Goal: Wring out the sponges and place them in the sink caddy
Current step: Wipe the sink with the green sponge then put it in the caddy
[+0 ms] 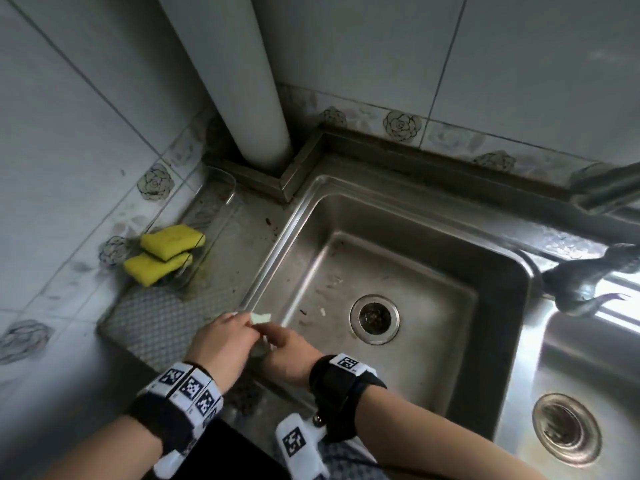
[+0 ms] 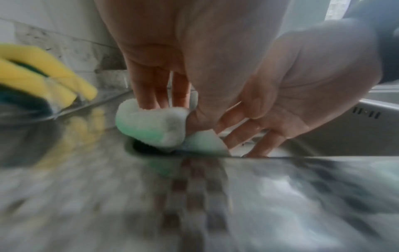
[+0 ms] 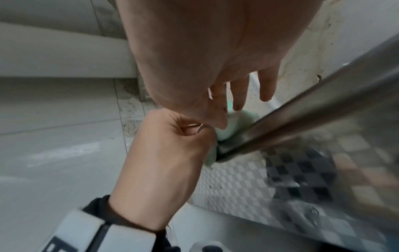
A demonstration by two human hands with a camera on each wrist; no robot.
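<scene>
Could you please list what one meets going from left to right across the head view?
Yellow sponges in the clear caddy → white-green sponge wrung by both hands → left basin drain → faucet.

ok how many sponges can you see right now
3. Two yellow rectangular sponges are stacked in the clear plastic caddy left of the steel sink; one white-and-green sponge is held by both hands at the sink's edge. Others may be hidden.
</scene>
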